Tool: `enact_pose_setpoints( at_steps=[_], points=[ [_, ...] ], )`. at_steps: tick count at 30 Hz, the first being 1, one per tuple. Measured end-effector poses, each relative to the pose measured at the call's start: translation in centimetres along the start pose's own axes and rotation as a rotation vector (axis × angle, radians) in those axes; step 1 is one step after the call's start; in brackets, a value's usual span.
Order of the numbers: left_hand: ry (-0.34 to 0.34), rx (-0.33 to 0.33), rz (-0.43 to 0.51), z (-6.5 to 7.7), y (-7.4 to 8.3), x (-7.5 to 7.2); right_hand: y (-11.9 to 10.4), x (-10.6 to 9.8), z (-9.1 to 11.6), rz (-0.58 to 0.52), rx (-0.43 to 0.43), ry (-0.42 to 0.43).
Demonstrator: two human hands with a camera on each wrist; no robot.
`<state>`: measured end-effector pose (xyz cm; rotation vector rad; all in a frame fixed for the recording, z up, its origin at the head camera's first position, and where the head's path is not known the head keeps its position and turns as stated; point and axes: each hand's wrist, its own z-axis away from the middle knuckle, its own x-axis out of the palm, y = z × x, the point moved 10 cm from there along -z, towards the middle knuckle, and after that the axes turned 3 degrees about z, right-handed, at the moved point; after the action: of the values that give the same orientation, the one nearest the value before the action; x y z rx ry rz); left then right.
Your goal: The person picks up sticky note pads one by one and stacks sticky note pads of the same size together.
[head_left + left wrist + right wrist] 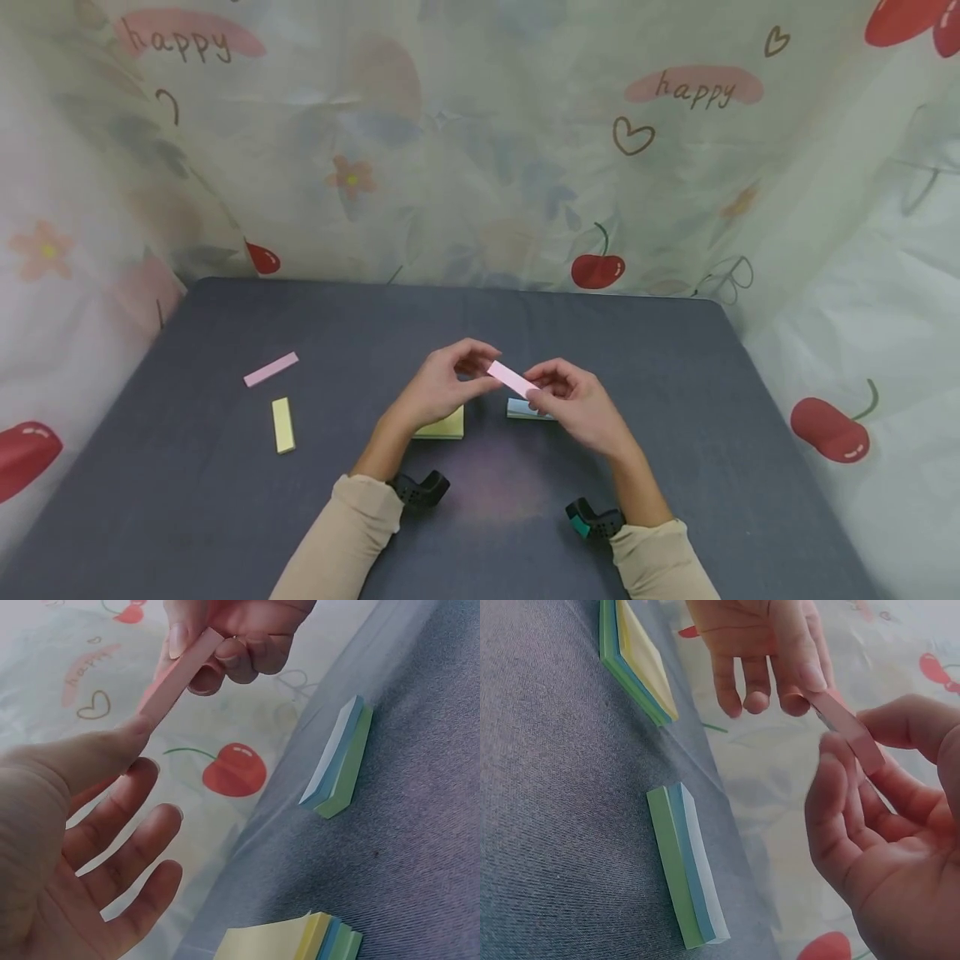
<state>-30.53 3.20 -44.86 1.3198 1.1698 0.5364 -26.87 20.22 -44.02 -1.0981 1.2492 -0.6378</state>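
Observation:
Both hands hold a narrow pink sticky note pad [512, 379] above the table. My left hand [442, 385] pinches one end, its other fingers spread apart in the left wrist view. The opposite end is pinched between the thumb and fingers of my right hand [583, 410]. Beneath the right hand lies a narrow stack of a blue pad [694, 859] and a green pad [673, 870]. Partly hidden under the left wrist is a larger sticky note stack [444, 427], with yellow on top and blue and green layers below, as the wrist views show.
On the left of the dark grey table [187, 500] lie another narrow pink pad [272, 369] and a narrow yellow pad [282, 425]. A printed curtain [480, 208] hangs behind the table and at both sides.

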Motion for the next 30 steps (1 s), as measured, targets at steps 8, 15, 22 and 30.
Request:
enact_pose_setpoints(
  at_steps=[8,15,22,30],
  points=[
    [0.054,-0.055,0.022,0.1,-0.8,-0.1,0.2,0.9,-0.2,-0.061,0.019,-0.061],
    [0.03,-0.09,0.033,0.0,-0.8,0.5,0.2,1.4,-0.2,-0.063,0.016,-0.088],
    [-0.012,-0.076,0.042,-0.1,-0.7,1.3,0.5,1.5,-0.3,-0.07,0.023,-0.081],
    [-0.032,-0.065,0.02,0.0,-0.5,1.5,0.6,1.4,-0.3,-0.092,0.042,-0.072]
  ],
)
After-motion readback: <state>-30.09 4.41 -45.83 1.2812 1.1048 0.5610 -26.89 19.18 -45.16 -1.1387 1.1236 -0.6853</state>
